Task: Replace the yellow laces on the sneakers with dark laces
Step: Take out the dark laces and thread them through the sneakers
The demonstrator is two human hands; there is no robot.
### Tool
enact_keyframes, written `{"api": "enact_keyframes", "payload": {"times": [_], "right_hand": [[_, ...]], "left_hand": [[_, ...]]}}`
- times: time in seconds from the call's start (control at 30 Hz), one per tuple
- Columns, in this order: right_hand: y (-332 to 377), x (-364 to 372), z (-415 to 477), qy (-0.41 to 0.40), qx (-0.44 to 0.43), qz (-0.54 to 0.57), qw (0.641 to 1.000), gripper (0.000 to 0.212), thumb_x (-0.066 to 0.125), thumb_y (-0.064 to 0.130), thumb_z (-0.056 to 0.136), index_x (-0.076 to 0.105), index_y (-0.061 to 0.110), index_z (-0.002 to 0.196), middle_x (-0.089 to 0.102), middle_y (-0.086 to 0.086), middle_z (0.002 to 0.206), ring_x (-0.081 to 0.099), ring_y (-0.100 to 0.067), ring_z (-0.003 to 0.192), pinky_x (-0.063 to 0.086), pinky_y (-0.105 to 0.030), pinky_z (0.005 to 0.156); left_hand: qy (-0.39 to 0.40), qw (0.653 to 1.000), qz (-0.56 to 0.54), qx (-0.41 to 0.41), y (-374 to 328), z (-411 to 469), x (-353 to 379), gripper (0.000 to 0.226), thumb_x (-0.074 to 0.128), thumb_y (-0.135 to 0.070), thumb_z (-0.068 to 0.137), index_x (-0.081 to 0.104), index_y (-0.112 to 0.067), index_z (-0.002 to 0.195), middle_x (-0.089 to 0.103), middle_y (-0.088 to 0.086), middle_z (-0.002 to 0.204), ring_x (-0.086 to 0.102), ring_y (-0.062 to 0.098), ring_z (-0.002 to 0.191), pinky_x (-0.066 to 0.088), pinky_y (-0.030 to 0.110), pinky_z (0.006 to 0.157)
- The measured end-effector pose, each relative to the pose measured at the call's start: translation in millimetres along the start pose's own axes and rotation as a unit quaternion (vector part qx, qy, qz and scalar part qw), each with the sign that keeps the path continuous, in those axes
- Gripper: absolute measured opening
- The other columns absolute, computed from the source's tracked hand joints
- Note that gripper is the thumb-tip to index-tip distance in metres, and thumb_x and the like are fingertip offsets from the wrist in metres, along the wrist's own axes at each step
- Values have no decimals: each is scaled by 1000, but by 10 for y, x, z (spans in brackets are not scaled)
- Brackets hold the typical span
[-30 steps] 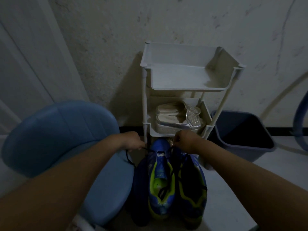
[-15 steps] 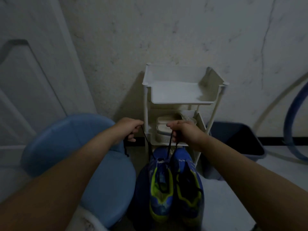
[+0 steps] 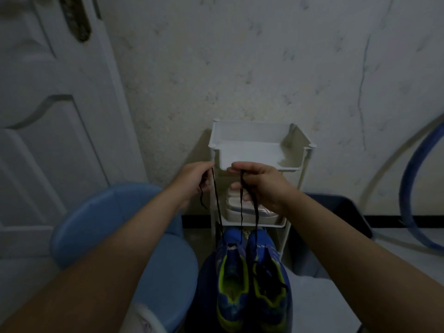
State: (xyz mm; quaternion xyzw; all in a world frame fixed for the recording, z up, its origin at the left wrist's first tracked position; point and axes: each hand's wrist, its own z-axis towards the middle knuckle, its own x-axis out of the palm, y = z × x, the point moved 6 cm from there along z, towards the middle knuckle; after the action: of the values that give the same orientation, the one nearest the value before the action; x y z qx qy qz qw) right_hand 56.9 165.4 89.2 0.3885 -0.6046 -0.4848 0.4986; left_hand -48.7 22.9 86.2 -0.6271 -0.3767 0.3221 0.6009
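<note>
Two blue sneakers with yellow-green trim stand side by side low in the middle, the left sneaker [image 3: 231, 282] and the right sneaker [image 3: 269, 282]. Dark laces run up from them. My left hand [image 3: 194, 180] pinches one end of a dark lace [image 3: 217, 205], raised well above the left sneaker. My right hand [image 3: 258, 182] grips dark lace strands [image 3: 241, 205] that hang down to the shoes. Both hands are in front of the rack's top shelf. No yellow lace shows.
A white shelf rack [image 3: 254, 150] stands against the wall, with pale shoes [image 3: 242, 207] on its middle shelf. A blue chair [image 3: 115, 236] is at the left, a dark bin [image 3: 336, 212] at the right, a blue hose [image 3: 413, 183] far right, a white door [image 3: 48, 116] left.
Both hands have risen from just above the sneakers to the height of the rack's top shelf, drawing the dark laces up taut. The view tilted upward.
</note>
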Motion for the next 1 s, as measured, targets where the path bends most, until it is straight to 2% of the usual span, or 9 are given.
{"api": "enact_keyframes", "payload": {"times": [0.1,0.17,0.23,0.33,0.43,0.57,0.67,0.83,1.0], "right_hand": [[-8,-67,-13,-30,17,-35,999,37,37,-3,96,67,10,114,73,-4,108,64,-19,67,36,-26,45],[-44,-145,-3,-60,33,-53,996,33,39,7,93,70,9,106,73,-4,95,53,-17,56,29,-27,48],[-68,-230,15,-90,36,-95,991,25,50,17,93,71,8,101,68,-3,78,44,-17,54,28,-28,50],[-133,-339,22,-130,34,-239,962,16,58,19,95,71,12,100,59,-4,70,43,-16,53,32,-24,43],[-341,-355,55,-96,70,-383,916,22,50,11,98,70,13,107,59,-2,71,49,-11,53,39,-19,44],[-738,-390,148,-4,117,-572,812,27,53,19,94,72,16,113,67,0,101,62,-17,94,49,-28,83],[-1091,-457,252,29,146,-637,756,28,58,29,89,75,13,102,72,-8,106,65,-21,95,55,-36,87],[-1531,-460,374,76,161,-687,704,35,62,45,85,75,15,100,72,-6,96,66,-20,89,57,-36,81],[-1845,-453,420,101,156,-680,709,45,66,49,84,65,19,117,67,-5,112,63,-23,100,51,-31,80]], "left_hand": [[-9,997,-69,19,-49,-27,36,24,52,-16,97,64,-9,77,65,2,68,64,18,73,49,32,77],[-7,995,-98,-1,-25,-68,71,24,47,-14,98,62,-5,81,65,7,70,64,20,63,55,32,64],[-3,992,127,28,-14,-99,36,26,50,-21,98,62,-9,78,64,5,69,55,16,52,47,28,51],[74,871,485,33,160,-108,47,24,57,-31,92,60,-20,72,71,-2,74,62,13,65,41,24,56],[142,822,549,-51,505,-137,45,27,59,-40,91,59,-13,93,74,-1,80,61,8,66,42,26,60],[178,766,616,-48,948,-85,127,41,61,-33,91,54,-20,130,60,3,126,58,21,108,49,33,90],[218,738,635,-71,1352,34,170,44,52,-19,93,53,-23,137,53,5,138,56,26,115,50,35,94],[234,732,633,-89,1837,233,265,23,49,-20,93,66,-15,108,65,7,109,63,23,95,54,35,81],[218,700,676,-73,1946,371,341,17,55,-20,93,65,-11,102,66,8,100,64,23,88,52,32,69]]}}
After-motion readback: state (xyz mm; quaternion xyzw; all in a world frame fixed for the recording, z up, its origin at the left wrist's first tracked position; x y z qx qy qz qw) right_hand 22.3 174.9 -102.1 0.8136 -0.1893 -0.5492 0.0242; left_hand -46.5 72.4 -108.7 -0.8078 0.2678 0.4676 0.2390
